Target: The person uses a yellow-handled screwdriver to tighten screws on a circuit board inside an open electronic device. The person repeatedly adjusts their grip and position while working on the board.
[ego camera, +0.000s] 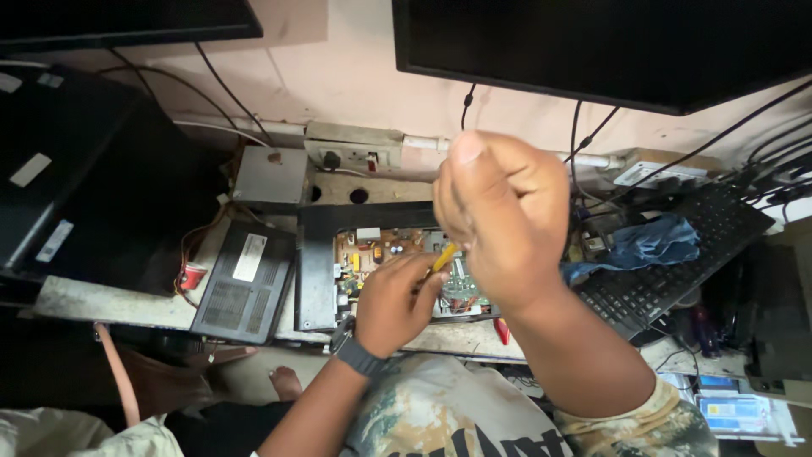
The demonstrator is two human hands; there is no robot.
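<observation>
Pinching a thin yellow tool (443, 257) between curled fingers, the left hand (393, 303) rests over the circuit board (391, 254) at the middle of the worktop (101, 303). The right hand (506, 222) hovers above it, grip closed; whether it has hold of anything, I cannot tell. A black keyboard (677, 271) with a blue cloth (647, 244) lies at 3 o'clock, a black box (245, 283) at 9 o'clock.
</observation>
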